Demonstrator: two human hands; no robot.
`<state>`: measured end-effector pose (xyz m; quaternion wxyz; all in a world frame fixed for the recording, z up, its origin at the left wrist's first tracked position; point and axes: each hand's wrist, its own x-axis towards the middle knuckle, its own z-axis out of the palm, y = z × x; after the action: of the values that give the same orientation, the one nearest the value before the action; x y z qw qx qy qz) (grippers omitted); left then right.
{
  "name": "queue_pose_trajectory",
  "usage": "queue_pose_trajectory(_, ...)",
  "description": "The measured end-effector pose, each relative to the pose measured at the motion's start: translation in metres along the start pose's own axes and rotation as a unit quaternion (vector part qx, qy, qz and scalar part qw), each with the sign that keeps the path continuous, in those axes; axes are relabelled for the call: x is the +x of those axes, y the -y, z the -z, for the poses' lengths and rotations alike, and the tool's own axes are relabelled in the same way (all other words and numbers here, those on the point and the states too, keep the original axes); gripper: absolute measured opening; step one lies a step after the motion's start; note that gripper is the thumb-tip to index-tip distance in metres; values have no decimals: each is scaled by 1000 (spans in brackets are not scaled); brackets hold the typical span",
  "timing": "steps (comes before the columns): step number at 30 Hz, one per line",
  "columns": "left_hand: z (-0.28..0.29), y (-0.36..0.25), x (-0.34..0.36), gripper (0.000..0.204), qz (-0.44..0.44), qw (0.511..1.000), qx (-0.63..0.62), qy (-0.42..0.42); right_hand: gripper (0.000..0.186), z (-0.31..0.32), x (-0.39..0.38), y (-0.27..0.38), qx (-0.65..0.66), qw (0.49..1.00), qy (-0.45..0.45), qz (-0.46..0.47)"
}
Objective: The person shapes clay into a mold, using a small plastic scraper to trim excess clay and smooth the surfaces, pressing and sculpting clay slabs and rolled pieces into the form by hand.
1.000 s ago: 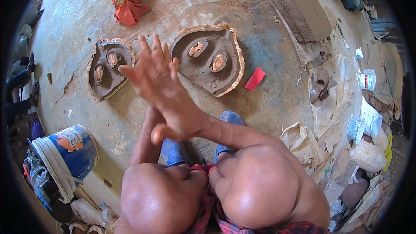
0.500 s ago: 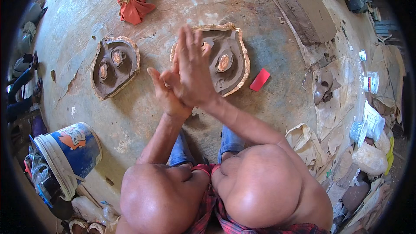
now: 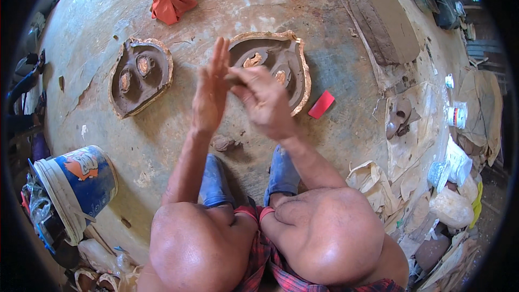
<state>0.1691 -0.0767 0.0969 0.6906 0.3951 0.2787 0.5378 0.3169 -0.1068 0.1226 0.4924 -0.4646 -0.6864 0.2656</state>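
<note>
- Since half a second ago: palms, then pressed flat together, have slid apart; right hand (image 3: 263,103) now lower and angled.
- Left hand (image 3: 210,91) upright, fingers straight; right fingertips pinch a small clay lump (image 3: 233,78) against it.
- Lump judged soft, light, tacky: roll gently between palms.
- Beyond: two clay-lined moulds (image 3: 141,75) (image 3: 281,65), red scraper (image 3: 321,104).

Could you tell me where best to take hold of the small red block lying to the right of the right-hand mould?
Probably pinch the red block across its two long edges, coming from above. It lies flat and tilted on the floor, apart from the mould, so both long sides look free for a grip.
</note>
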Motion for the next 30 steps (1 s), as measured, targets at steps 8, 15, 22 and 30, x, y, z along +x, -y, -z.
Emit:
queue_pose_trajectory(8,116,61,35,50,299,844,411,-170,37,100,35,-99,-160,978,66,-113)
queue_pose_trajectory(15,110,56,63,44,182,860,456,-135,35,64,103,-120,-205,934,293,-3)
queue_pose_trajectory(22,127,60,127,44,130,832,540,17,30,17,136,-158,-184,865,462,70)
queue_pose_trajectory(30,105,80,153,42,129,854,502,43,37,13,124,-174,-213,844,465,160)
